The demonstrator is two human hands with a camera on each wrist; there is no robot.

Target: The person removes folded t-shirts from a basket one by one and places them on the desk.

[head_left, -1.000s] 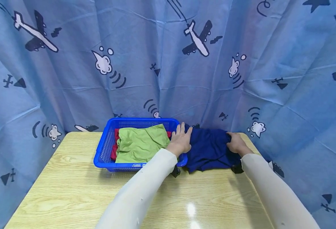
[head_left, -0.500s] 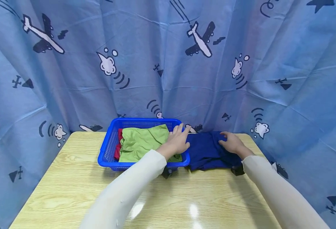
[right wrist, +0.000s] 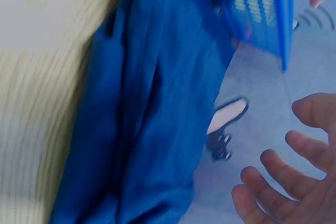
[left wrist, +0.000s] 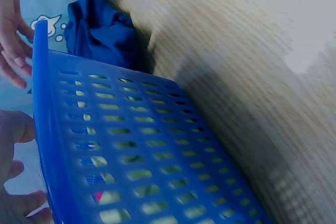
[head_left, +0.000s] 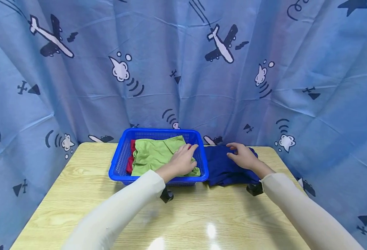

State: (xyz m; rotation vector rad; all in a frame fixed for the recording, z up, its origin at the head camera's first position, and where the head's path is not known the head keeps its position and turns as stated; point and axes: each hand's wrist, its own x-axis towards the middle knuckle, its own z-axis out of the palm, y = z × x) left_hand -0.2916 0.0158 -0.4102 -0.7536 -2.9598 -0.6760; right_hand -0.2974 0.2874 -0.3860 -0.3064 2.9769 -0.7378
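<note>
A blue perforated plastic basket [head_left: 121, 177] stands on the table, with a green cloth [head_left: 153, 154] lying over a red cloth [head_left: 130, 161] inside it. My left hand [head_left: 181, 162] hovers over the basket's right part, fingers loosely bent and apart from anything I can see. Right beside the basket lies a crumpled dark blue cloth [head_left: 222, 168]. My right hand [head_left: 244, 156] is above this cloth, its fingers spread and relaxed. In the right wrist view a gap separates those fingers [right wrist: 273, 182] from the blue cloth [right wrist: 157, 103].
The wood-grain table [head_left: 183, 211] reaches back to a blue curtain [head_left: 152, 69] printed with planes and clouds. A dark wrist-camera mount [head_left: 254, 189] hangs under the right wrist, and another mount [head_left: 167, 195] under the left.
My right hand has let go of the dark blue cloth's far right part and moved left above it. My left hand has drawn back left and nearer from the basket's right rim.
</note>
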